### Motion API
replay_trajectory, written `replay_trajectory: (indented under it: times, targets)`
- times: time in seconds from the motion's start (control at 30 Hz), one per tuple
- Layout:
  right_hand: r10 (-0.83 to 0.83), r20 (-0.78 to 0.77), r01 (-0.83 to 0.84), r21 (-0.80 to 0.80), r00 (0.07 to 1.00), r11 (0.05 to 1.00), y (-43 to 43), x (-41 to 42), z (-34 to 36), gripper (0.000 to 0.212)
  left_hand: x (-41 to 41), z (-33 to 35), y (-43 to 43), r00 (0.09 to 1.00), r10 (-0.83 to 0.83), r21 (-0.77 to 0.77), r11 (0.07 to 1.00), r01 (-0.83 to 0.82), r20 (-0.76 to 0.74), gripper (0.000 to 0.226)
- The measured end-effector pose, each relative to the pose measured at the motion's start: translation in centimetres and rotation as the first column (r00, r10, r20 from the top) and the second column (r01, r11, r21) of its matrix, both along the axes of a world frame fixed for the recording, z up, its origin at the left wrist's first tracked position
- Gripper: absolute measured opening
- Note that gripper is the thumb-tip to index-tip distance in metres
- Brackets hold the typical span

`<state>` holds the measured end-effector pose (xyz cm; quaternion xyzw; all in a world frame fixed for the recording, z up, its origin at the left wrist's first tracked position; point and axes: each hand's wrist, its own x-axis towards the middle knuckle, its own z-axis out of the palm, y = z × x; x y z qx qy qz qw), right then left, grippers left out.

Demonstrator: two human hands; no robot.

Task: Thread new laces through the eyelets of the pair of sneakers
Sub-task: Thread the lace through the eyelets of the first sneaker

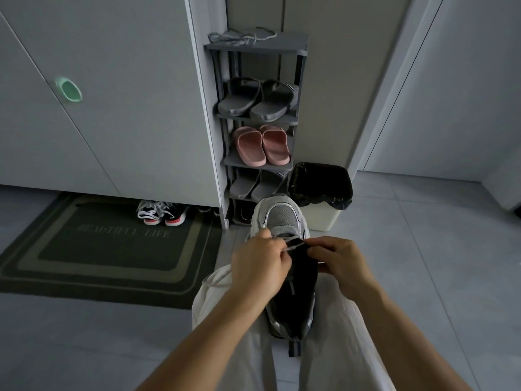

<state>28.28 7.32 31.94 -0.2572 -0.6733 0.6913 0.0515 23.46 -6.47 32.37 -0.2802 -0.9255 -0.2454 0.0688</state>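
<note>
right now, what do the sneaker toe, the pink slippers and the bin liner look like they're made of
The sneaker toe: grey matte mesh, open weave, with shinier silvery trim, probably synthetic. The pink slippers: moulded foam or rubber, matte, with ribbed straps. The bin liner: thin black plastic film, glossy, crinkled over the rim.

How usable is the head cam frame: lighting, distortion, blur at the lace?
Head view: dim, flat indoor light, no glare or hard shadows; the wide-angle lens slants the uprights of the shoe rack; the lace pinched by the left hand and right hand is soft, eyelets not resolvable; the opening of the sneaker is crushed to black.
</note>
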Motion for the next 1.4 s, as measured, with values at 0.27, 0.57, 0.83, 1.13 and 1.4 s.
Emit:
replay_trajectory:
  times: [0.27,0.57,0.83,1.13,1.4]
  targets:
    - [0.020,-0.040,-0.020,-0.006,0.999,1.000,0.2,0.2,0.0,0.032,0.3,-0.8,1.1,0.999,-0.040,0.063,0.997,0.041,-0.021,0.024]
    - [0.019,-0.060,-0.024,-0.076,0.998,0.997,0.3,0.4,-0.3,0.031,0.7,-1.3,0.9,0.995,0.051,-0.039,0.998,-0.055,-0.087,0.014]
    - [0.015,-0.049,-0.017,-0.051,0.999,0.999,0.5,0.0,-0.5,0.031,0.4,-1.3,1.4,0.993,0.082,0.025,0.996,-0.080,-0.088,0.012]
    - [0.012,-0.047,-0.011,0.023,0.999,1.000,0.5,0.0,-0.7,0.032,-0.4,-2.4,2.1,0.997,0.078,0.164,0.983,-0.077,0.005,0.011]
    - [0.016,-0.083,-0.003,0.156,0.996,0.988,0.0,0.0,-0.9,0.035,-0.6,-2.0,2.2,1.000,0.029,0.116,0.993,-0.029,0.000,0.014]
